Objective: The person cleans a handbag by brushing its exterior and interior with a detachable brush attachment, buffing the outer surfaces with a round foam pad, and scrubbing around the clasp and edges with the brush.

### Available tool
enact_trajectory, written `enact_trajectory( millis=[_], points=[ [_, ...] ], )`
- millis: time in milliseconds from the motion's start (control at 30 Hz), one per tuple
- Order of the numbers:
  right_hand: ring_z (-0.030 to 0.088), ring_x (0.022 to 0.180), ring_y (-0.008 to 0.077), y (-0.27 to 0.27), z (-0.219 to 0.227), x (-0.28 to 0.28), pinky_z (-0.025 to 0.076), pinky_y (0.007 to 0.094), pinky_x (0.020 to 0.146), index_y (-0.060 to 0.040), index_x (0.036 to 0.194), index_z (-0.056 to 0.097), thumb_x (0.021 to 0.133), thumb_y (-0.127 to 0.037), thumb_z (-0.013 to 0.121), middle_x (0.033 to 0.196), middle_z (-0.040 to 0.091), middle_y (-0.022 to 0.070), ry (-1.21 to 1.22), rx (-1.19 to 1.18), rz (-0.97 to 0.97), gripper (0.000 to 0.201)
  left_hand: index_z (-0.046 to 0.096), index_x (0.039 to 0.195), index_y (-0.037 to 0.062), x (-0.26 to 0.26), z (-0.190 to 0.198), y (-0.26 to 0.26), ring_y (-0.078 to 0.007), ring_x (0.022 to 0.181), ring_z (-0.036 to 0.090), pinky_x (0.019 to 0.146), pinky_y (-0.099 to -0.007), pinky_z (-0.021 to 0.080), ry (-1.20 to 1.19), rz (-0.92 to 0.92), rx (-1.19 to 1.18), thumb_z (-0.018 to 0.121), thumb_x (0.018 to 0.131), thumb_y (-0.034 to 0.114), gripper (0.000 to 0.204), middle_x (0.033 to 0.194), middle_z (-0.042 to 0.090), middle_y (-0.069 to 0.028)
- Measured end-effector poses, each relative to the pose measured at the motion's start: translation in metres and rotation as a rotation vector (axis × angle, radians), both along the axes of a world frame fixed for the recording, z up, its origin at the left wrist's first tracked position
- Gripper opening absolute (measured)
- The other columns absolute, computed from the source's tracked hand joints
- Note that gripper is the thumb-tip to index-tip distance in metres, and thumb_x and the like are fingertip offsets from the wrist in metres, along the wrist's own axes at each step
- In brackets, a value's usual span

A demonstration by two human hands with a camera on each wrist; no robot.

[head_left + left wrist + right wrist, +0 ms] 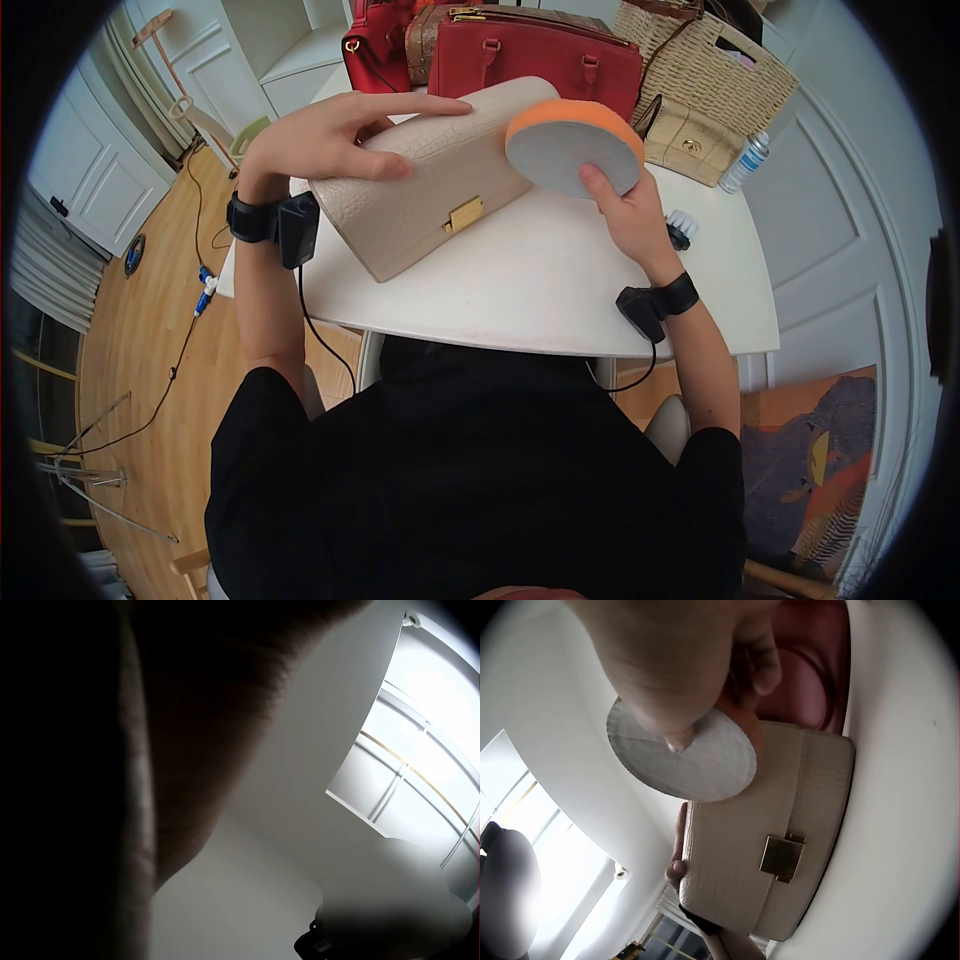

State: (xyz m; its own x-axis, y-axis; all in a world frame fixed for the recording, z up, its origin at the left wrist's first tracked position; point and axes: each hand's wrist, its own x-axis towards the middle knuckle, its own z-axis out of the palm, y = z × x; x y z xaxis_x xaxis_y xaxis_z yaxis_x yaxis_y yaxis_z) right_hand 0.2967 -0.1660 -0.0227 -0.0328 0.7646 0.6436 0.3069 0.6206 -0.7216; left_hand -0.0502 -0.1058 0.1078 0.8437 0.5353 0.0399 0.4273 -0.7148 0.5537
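Observation:
A cream crocodile-textured handbag (430, 190) with a gold clasp (464, 214) stands tilted on the white table. My left hand (335, 135) rests on the bag's upper left, forefinger stretched along its top and thumb lying on the flap. In my right hand (632, 215) I grip a round orange foam pad (585, 112) with a grey flat backing, thumb on the backing. The pad's orange side is at the bag's upper right. From the right wrist, the grey backing (697, 761) overlaps the bag's upper corner. Dark skin fills much of the left wrist view, hiding the bag.
Behind the bag stand a red handbag (540, 60), a woven straw bag (690, 60) and a small gold bag (685, 145). A spray can (745, 163) stands at the table's right edge. A white-bristled brush (682, 228) lies beside my right wrist. Cables run from both wrist cameras.

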Motion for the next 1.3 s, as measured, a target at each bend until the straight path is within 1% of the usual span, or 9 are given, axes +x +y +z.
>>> enact_trajectory(
  millis=[167,300,600,800,967,1033,1067,1133,1300],
  points=[
    [0.063,0.081,0.0132,-0.004,0.013,0.008,0.053,0.0309,0.076,0.0038,0.116,0.069,0.100,-0.038,0.070,0.094,0.072,0.0078,-0.317,-0.587,0.145,0.045,0.054,0.153,0.0176,0.001,0.001,-0.003,-0.0260,0.119,0.065,0.104,-0.0383,0.051,-0.002,-0.088,-0.057,0.069,0.085,0.022,0.070,0.145,0.062,-0.0102],
    [0.060,0.077,0.0109,0.001,-0.004,0.007,0.052,0.0303,0.072,0.0040,0.114,0.070,0.099,-0.036,0.072,0.088,0.070,0.0051,-0.475,-0.393,0.140,0.043,0.058,0.150,0.0143,0.002,-0.010,0.007,-0.0263,0.123,0.063,0.108,-0.0389,0.048,-0.085,-0.185,0.021,0.067,0.086,0.020,0.065,0.142,0.064,-0.0116],
    [0.059,0.074,0.0112,-0.005,0.009,-0.003,0.051,0.0289,0.070,0.0034,0.126,0.064,0.097,-0.028,0.074,0.086,0.069,0.0086,0.006,-0.271,-0.039,0.044,0.061,0.147,0.0119,0.003,-0.017,0.019,-0.0254,0.127,0.060,0.110,-0.0387,0.046,-0.138,-0.240,0.001,0.067,0.087,0.017,0.060,0.141,0.065,-0.0121],
    [0.062,0.069,0.0132,-0.005,0.003,-0.007,0.051,0.0299,0.066,0.0007,0.124,0.065,0.097,-0.026,0.073,0.088,0.071,0.0120,-0.447,-0.254,0.083,0.039,0.061,0.146,0.0124,0.023,-0.017,-0.004,-0.0268,0.128,0.060,0.109,-0.0392,0.046,-0.151,-0.169,0.052,0.067,0.088,0.020,0.058,0.140,0.065,-0.0125],
    [0.061,0.070,0.0138,-0.002,0.003,-0.003,0.050,0.0313,0.066,0.0005,0.123,0.064,0.098,-0.026,0.072,0.089,0.069,0.0113,0.144,-0.194,0.014,0.037,0.058,0.148,0.0132,0.033,-0.023,-0.005,-0.0242,0.131,0.058,0.093,-0.0362,0.056,-0.167,-0.139,0.101,0.065,0.087,0.021,0.062,0.146,0.060,-0.0084],
    [0.060,0.071,0.0123,-0.003,0.005,-0.001,0.050,0.0294,0.066,0.0003,0.125,0.064,0.098,-0.023,0.072,0.090,0.070,0.0085,0.127,-0.214,0.025,0.036,0.058,0.148,0.0132,0.033,-0.024,-0.006,-0.0259,0.131,0.058,0.092,-0.0373,0.057,-0.190,-0.141,0.116,0.065,0.089,0.023,0.060,0.148,0.058,-0.0091],
    [0.060,0.072,0.0111,-0.003,0.004,-0.001,0.049,0.0281,0.067,0.0001,0.125,0.064,0.098,-0.021,0.072,0.091,0.070,0.0070,-0.222,-0.215,0.065,0.035,0.058,0.148,0.0132,0.034,-0.023,-0.008,-0.0259,0.131,0.058,0.092,-0.0373,0.057,-0.189,-0.142,0.118,0.065,0.089,0.023,0.060,0.148,0.058,-0.0091],
    [0.059,0.073,0.0100,-0.005,0.005,-0.001,0.049,0.0268,0.067,-0.0001,0.125,0.064,0.098,-0.020,0.072,0.092,0.070,0.0055,-0.575,-0.210,0.102,0.034,0.059,0.147,0.0129,0.035,-0.020,-0.012,-0.0294,0.140,0.051,0.104,-0.0413,0.051,-0.148,-0.125,0.124,0.066,0.091,0.024,0.057,0.150,0.057,-0.0089],
    [0.059,0.074,0.0087,-0.004,0.004,-0.006,0.049,0.0260,0.068,-0.0007,0.123,0.065,0.097,-0.019,0.073,0.093,0.071,0.0043,-0.194,-0.148,0.091,0.033,0.060,0.145,0.0102,0.038,-0.028,-0.002,-0.0334,0.153,0.034,0.121,-0.0455,0.030,-0.168,-0.181,0.138,0.065,0.093,0.025,0.054,0.163,0.042,-0.0138]
  ],
)
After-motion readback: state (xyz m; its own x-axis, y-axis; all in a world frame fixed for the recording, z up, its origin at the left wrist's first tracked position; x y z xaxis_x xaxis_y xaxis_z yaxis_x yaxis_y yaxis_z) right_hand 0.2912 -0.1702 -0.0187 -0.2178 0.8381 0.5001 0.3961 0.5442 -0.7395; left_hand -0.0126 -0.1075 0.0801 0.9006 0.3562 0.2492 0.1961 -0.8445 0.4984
